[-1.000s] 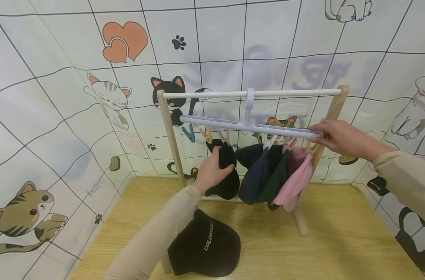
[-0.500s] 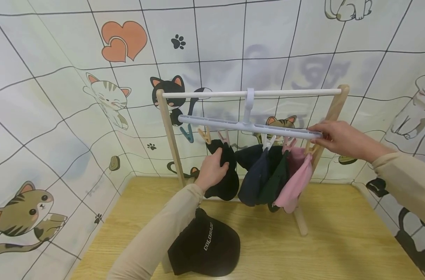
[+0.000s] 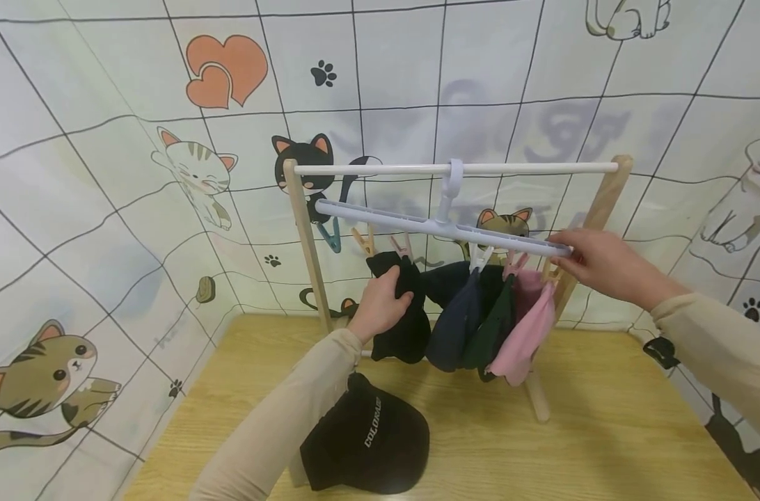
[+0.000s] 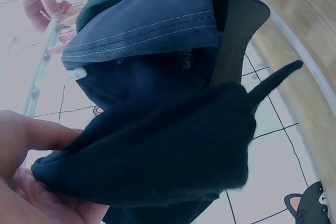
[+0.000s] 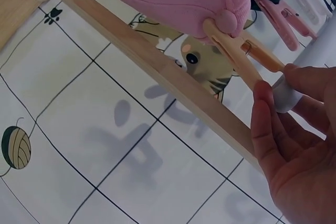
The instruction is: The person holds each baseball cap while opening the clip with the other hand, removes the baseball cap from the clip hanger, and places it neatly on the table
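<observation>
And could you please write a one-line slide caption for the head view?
Left hand pinches a black cap below a tilted pale clothes hanger; right hand grips the hanger's lower end.

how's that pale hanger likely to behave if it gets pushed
The hanger would probably swing or tip easily, since it hangs from the white bar by one central hook and slopes. Its beam looks stiff, as it is straight under the clipped caps. The right hand at its end may steady it.
</observation>
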`<state>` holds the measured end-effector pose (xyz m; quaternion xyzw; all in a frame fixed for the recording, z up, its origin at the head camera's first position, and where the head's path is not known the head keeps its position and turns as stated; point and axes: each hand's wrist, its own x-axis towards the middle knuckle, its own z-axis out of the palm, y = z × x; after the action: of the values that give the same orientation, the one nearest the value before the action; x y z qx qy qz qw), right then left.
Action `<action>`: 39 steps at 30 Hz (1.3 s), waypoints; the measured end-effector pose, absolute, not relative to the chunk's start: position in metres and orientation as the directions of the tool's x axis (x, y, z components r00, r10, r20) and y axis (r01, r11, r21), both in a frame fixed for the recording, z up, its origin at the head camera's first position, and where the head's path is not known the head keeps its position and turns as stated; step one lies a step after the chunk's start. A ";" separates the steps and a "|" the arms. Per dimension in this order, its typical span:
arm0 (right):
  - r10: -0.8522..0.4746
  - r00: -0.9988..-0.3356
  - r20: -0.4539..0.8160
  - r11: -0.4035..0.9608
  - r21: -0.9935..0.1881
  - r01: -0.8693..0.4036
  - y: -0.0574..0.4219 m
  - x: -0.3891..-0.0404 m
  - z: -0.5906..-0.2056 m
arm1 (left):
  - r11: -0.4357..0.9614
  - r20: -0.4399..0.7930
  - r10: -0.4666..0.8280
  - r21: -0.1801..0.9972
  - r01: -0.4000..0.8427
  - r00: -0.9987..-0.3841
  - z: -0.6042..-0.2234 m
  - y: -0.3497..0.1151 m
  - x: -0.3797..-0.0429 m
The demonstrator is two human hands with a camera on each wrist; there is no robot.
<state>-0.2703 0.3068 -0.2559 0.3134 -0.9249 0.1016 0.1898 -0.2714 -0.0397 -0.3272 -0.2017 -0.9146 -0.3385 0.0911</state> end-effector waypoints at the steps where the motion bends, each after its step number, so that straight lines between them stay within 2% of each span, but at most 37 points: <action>1: -0.542 -0.726 0.423 0.781 -0.066 -0.621 0.306 -0.271 -0.259 | 0.691 0.304 0.306 0.581 0.430 -0.902 -0.327 -0.040 -0.271; 7: -0.517 -0.725 0.454 0.788 -0.078 -0.611 0.301 -0.271 -0.268 | 0.701 0.337 0.309 0.552 0.453 -0.889 -0.324 -0.044 -0.270; 15: -0.466 -0.767 0.441 0.834 -0.071 -0.547 0.286 -0.262 -0.265 | 0.698 0.325 0.307 0.563 0.443 -0.895 -0.322 -0.048 -0.271; 24: -0.493 -0.750 0.441 0.821 -0.048 -0.568 0.251 -0.250 -0.259 | 0.693 0.345 0.320 0.550 0.466 -0.882 -0.322 -0.049 -0.272; 28: -0.530 -0.707 0.468 0.788 -0.036 -0.614 0.228 -0.250 -0.260 | 0.699 0.322 0.313 0.558 0.447 -0.893 -0.322 -0.049 -0.272; 39: -0.619 -0.525 0.584 0.698 0.102 -0.709 0.172 -0.261 -0.265 | 0.701 0.320 0.338 0.541 0.464 -0.885 -0.319 -0.047 -0.268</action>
<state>-0.2609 0.1716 -0.2652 0.3815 -0.8701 0.0744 0.3032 -0.2679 -0.0469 -0.3189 -0.2185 -0.9170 -0.3188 0.0988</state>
